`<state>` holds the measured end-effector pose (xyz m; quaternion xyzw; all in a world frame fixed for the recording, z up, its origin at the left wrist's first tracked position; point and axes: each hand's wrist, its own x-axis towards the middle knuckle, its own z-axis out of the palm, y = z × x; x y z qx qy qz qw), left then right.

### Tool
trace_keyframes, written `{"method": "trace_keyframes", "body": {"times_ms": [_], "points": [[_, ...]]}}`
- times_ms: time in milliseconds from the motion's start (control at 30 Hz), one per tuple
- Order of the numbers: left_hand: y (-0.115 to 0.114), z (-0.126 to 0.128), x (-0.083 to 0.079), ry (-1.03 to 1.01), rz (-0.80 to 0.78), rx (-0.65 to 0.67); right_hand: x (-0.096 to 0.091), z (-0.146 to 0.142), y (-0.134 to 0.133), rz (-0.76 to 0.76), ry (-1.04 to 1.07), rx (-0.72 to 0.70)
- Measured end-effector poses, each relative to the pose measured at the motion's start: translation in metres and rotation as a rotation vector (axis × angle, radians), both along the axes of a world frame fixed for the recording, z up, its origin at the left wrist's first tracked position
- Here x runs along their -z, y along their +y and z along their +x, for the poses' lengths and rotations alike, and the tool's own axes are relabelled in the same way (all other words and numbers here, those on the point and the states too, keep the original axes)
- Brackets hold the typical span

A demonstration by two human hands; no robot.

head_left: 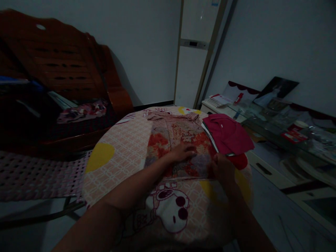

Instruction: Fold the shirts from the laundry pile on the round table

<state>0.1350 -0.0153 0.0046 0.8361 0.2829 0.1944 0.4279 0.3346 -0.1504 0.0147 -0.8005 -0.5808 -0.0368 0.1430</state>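
A patterned shirt (181, 131) in grey-pink with rust-red patches lies spread on the round table, its sleeves toward the far side. My left hand (183, 151) rests on the middle of the shirt, fingers reaching out over the fabric. At the shirt's right edge, near the lower corner, my right hand (222, 168) is closed on the cloth, thumb and fingers pinched together. Just beyond that hand sits a stack of folded clothes with a magenta garment (228, 134) on top and white and dark layers below.
A tablecloth (118, 157) with a cartoon dog covers the table. A wooden bench (63, 70) holding crumpled clothes stands back left, a woven chair (39, 175) at left. Along the right runs a glass-topped cabinet (278, 129) with papers and a photo. A tall white air conditioner (193, 73) stands behind.
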Motion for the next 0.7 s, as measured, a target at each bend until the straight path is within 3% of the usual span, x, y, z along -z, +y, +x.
{"method": "trace_keyframes", "body": {"times_ms": [67, 133, 233, 333, 467, 600, 700], "points": [[-0.019, 0.014, 0.007, -0.183, -0.272, -0.012, -0.002, -0.021, -0.001, 0.065, 0.095, -0.158], [-0.034, 0.027, 0.019, -0.287, -0.511, -0.134, -0.001, -0.04, -0.003, 0.057, 0.207, -0.39], [-0.045, 0.038, 0.036, -0.337, -0.639, -0.367, 0.0, -0.05, 0.0, -0.032, 0.38, -0.61], [-0.046, 0.04, 0.043, -0.344, -0.625, -0.399, 0.0, -0.036, 0.019, 0.035, 0.466, -0.486], [-0.044, 0.038, 0.042, -0.33, -0.453, -0.404, 0.002, -0.008, 0.063, 0.125, 0.361, -0.255], [-0.044, 0.039, 0.045, -0.325, -0.37, -0.328, 0.006, -0.003, 0.111, -0.007, 0.202, -0.118], [-0.046, 0.038, 0.053, -0.331, -0.349, -0.309, 0.008, -0.007, 0.144, -0.114, 0.2, -0.036]]}}
